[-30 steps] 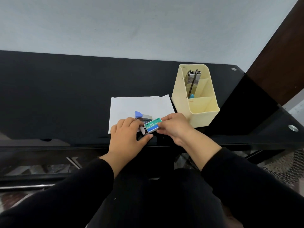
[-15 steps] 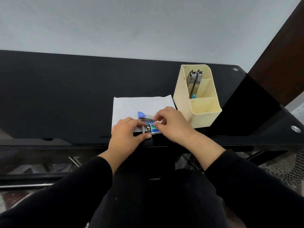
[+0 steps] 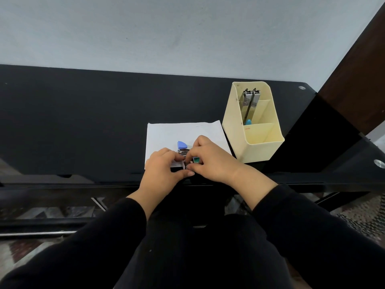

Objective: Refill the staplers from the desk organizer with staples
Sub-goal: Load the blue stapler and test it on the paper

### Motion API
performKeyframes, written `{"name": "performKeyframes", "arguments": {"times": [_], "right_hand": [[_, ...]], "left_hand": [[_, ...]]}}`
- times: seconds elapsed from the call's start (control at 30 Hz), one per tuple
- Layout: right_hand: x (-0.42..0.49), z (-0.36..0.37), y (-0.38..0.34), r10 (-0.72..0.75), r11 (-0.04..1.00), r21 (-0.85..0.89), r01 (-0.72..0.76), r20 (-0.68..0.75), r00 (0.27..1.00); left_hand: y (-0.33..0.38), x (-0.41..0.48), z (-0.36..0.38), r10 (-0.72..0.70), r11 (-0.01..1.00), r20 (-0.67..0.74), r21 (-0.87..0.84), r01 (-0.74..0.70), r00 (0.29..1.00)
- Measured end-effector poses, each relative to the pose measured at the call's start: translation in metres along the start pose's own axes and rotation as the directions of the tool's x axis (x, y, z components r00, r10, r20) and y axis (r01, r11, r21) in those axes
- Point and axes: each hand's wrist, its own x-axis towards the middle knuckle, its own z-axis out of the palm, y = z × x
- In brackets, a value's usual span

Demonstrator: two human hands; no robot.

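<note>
A small green and blue staple box (image 3: 196, 160) sits at the near edge of a white paper sheet (image 3: 166, 134). My left hand (image 3: 164, 172) holds the box's pulled-out white tray from the left. My right hand (image 3: 210, 159) covers the box from the right, its fingertips pinching at the tray's contents. Just beyond the hands lies a stapler with a blue tip (image 3: 182, 145), partly hidden. A second stapler (image 3: 250, 103) stands upright in the rear slot of the cream desk organizer (image 3: 260, 151).
The black desk (image 3: 83, 122) runs wide to the left, with a pale wall behind it. The organizer stands right of the paper near the desk's right corner. A brown wooden panel (image 3: 358, 80) rises at the far right. My lap lies below the desk's front edge.
The box has been slid open, and my right hand has moved over it from its right end, now picking inside the tray. My left hand has stayed on the left side.
</note>
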Motion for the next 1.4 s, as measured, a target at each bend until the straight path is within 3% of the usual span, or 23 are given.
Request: {"name": "performKeyframes", "arguments": {"times": [0.63, 0.87, 0.97, 1.17, 1.4], "right_hand": [[0.003, -0.002, 0.006, -0.004, 1.0, 0.022, 0.003, 0.03, 1.0], [0.006, -0.001, 0.0, -0.016, 0.994, -0.108, 0.023, 0.064, 0.998], [0.007, 0.0, -0.002, 0.039, 0.998, -0.06, -0.034, 0.081, 0.996], [0.004, -0.003, -0.006, -0.041, 0.97, -0.234, 0.063, 0.1, 0.994], [0.006, -0.003, -0.013, 0.068, 0.991, -0.126, -0.051, 0.132, 0.989]], "left_hand": [[0.0, 0.0, 0.0, 0.032, 0.999, -0.005, 0.018, -0.032, 0.999], [-0.002, 0.001, 0.002, 0.033, 0.999, -0.027, 0.025, -0.033, 0.999], [-0.003, 0.001, 0.002, 0.039, 0.999, -0.028, 0.024, -0.038, 0.999], [-0.004, 0.001, 0.003, 0.038, 0.999, -0.027, 0.032, -0.038, 0.999], [-0.003, 0.001, 0.003, 0.037, 0.999, -0.025, 0.041, -0.036, 0.999]]}}
